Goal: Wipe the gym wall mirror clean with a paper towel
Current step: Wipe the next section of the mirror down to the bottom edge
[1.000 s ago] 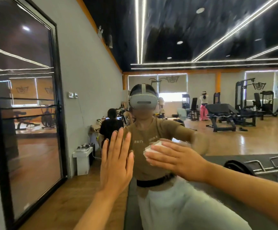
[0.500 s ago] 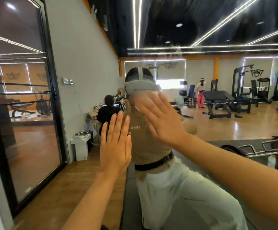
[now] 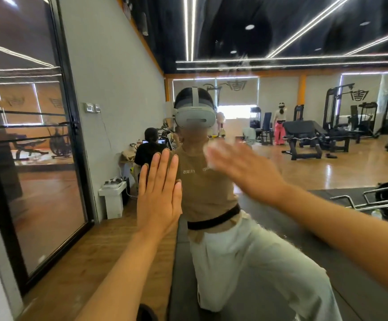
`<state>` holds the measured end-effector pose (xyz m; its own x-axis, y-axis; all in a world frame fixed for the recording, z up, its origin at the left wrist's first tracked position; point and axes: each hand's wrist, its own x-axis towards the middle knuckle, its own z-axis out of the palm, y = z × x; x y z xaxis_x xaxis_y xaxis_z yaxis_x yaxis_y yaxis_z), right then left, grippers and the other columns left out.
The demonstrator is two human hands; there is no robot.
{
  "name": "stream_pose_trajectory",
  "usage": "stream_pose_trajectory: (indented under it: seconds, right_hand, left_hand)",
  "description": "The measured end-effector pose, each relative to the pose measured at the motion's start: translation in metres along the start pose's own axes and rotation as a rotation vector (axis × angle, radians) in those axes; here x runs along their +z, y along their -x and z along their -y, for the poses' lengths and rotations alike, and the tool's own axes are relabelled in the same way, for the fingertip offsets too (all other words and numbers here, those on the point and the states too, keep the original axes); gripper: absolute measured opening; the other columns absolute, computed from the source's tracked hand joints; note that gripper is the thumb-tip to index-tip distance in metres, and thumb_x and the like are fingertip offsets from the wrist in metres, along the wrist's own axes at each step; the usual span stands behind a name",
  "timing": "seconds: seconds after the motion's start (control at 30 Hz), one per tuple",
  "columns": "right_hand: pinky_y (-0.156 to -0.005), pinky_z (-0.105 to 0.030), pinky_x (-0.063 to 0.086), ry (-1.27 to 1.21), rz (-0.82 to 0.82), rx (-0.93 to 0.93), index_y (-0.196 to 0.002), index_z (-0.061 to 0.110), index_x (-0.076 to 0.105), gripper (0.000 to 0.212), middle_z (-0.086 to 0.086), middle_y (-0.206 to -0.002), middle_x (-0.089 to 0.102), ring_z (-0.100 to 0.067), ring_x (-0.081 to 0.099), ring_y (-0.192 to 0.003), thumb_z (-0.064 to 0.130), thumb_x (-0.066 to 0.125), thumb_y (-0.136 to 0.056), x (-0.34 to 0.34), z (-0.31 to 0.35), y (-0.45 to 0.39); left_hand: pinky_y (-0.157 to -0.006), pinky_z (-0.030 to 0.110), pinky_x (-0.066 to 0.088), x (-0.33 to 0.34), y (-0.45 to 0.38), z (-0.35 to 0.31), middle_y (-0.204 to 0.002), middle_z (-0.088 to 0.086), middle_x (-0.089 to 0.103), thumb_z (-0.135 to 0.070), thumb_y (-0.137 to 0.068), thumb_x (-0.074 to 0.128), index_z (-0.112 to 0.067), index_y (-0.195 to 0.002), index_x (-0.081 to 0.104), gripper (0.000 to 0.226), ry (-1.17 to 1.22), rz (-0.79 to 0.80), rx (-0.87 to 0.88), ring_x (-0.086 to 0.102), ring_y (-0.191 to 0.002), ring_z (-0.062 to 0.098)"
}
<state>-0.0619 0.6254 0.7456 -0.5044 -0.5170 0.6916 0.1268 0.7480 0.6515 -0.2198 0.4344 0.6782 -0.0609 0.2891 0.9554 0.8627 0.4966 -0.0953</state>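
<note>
A: Where is the paper towel?

B: The paper towel [image 3: 208, 156] sits a little above the middle of the frame, a blurred white wad under the fingers of the right hand [image 3: 244, 169], against the mirror [image 3: 281, 172], which fills most of the view right of the grey wall.

A: How do the fingers lie?

B: On the right hand they look fairly straight and laid over the towel, but the blur keeps me from telling whether they are spread or together. The left hand [image 3: 159, 198], at centre left, stands upright with fingers straight and pressed together, the palm apparently flat on the glass.

A: So which step is this?

B: I'd judge it mid-wipe, one hand bracing. Faint smears show near the top centre, so the next stroke probably calls for steady pressure carried upward there, keeping the wad under the fingers.

A: Anything else around?

B: A dark glass door [image 3: 33, 144] at left, gym machines [image 3: 315, 140] reflected at right.
</note>
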Motion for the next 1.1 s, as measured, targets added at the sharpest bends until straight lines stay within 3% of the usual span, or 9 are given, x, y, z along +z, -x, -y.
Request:
stream_pose_trajectory:
  seconds: [0.07, 0.13, 0.27, 0.37, 0.47, 0.6, 0.8, 0.93, 1.1]
  right_hand:
    - [-0.126, -0.037, 0.007, 0.052, -0.086, 0.213, -0.152, 0.004, 0.035, 0.055, -0.017, -0.158, 0.033, -0.031, 0.023, -0.149, 0.002, 0.048, -0.099, -0.022, -0.042, -0.021]
    - [-0.126, -0.036, 0.002, 0.047, -0.148, 0.373, -0.154, 0.005, 0.032, 0.053, -0.016, -0.16, 0.03, -0.034, 0.02, -0.15, 0.01, 0.046, -0.103, -0.035, -0.072, -0.027]
    - [-0.125, -0.046, 0.006, -0.022, -0.23, 0.449, -0.152, 0.003, 0.034, 0.05, -0.019, -0.159, 0.031, -0.038, 0.021, -0.149, 0.009, 0.044, -0.104, -0.03, -0.066, -0.015]
    - [-0.124, -0.05, 0.008, -0.049, -0.173, 0.344, -0.151, 0.005, 0.034, 0.054, -0.018, -0.159, 0.03, -0.036, 0.021, -0.15, 0.008, 0.047, -0.099, -0.01, -0.03, 0.024]
    - [-0.125, -0.045, 0.007, -0.04, -0.022, 0.101, -0.152, 0.013, 0.034, 0.055, -0.004, -0.161, 0.025, -0.026, 0.016, -0.153, 0.014, 0.046, -0.098, 0.011, 0.012, 0.084]
    - [-0.126, -0.041, 0.008, 0.028, 0.183, -0.177, -0.154, 0.017, 0.032, 0.054, -0.001, -0.164, 0.024, -0.021, 0.02, -0.152, 0.02, 0.043, -0.101, 0.019, 0.039, 0.152]
    - [-0.125, -0.037, 0.011, 0.082, 0.199, -0.28, -0.157, 0.016, 0.023, 0.053, 0.002, -0.163, 0.025, -0.017, 0.02, -0.152, 0.012, 0.04, -0.106, 0.004, 0.012, 0.139]
    - [-0.125, -0.041, 0.011, 0.028, 0.126, -0.133, -0.152, 0.011, 0.032, 0.043, -0.01, -0.159, 0.033, -0.025, 0.02, -0.151, 0.019, 0.029, -0.109, -0.023, -0.05, 0.078]
    - [-0.125, -0.033, -0.001, 0.039, -0.08, 0.24, -0.151, 0.005, 0.037, 0.05, -0.017, -0.159, 0.032, -0.029, 0.017, -0.15, 0.02, 0.041, -0.103, -0.067, -0.138, 0.0]
  left_hand:
    - [-0.126, 0.042, 0.001, 0.0, -0.001, -0.001, -0.167, 0.007, 0.009, -0.026, -0.104, 0.031, -0.009, -0.158, 0.021, 0.057, -0.005, -0.013, -0.01, 0.006, -0.155, 0.023]
    - [-0.126, 0.043, 0.002, 0.001, 0.0, -0.004, -0.166, 0.009, 0.014, -0.025, -0.103, 0.032, -0.008, -0.157, 0.025, 0.057, 0.016, -0.039, -0.04, 0.009, -0.155, 0.024]
    - [-0.126, 0.045, 0.001, 0.005, -0.008, -0.033, -0.165, 0.013, 0.02, -0.026, -0.102, 0.037, -0.004, -0.154, 0.029, 0.057, 0.127, -0.12, -0.216, 0.011, -0.154, 0.027]
    - [-0.125, 0.041, -0.002, 0.006, -0.008, -0.062, -0.164, 0.014, 0.022, -0.026, -0.101, 0.041, -0.004, -0.152, 0.033, 0.056, 0.172, -0.135, -0.245, 0.013, -0.154, 0.024]
    - [-0.125, 0.042, 0.0, 0.015, 0.001, -0.084, -0.163, 0.014, 0.024, -0.023, -0.1, 0.045, -0.006, -0.151, 0.037, 0.055, 0.167, -0.107, -0.105, 0.015, -0.154, 0.023]
    - [-0.125, 0.042, 0.002, 0.026, 0.01, -0.095, -0.163, 0.015, 0.025, -0.018, -0.096, 0.055, -0.004, -0.151, 0.04, 0.058, 0.175, -0.063, -0.113, 0.015, -0.154, 0.026]
    - [-0.125, 0.044, 0.002, 0.034, 0.013, -0.09, -0.163, 0.015, 0.022, -0.026, -0.101, 0.041, -0.005, -0.153, 0.034, 0.057, 0.072, -0.065, -0.06, 0.015, -0.153, 0.028]
    - [-0.125, 0.047, 0.008, 0.039, 0.019, -0.091, -0.163, 0.016, 0.024, -0.026, -0.101, 0.039, -0.005, -0.153, 0.034, 0.056, 0.02, -0.085, -0.056, 0.017, -0.153, 0.029]
    - [-0.123, 0.053, 0.014, 0.05, 0.019, -0.092, -0.163, 0.017, 0.023, -0.029, -0.1, 0.034, -0.006, -0.154, 0.028, 0.059, -0.017, -0.107, -0.068, 0.019, -0.152, 0.032]
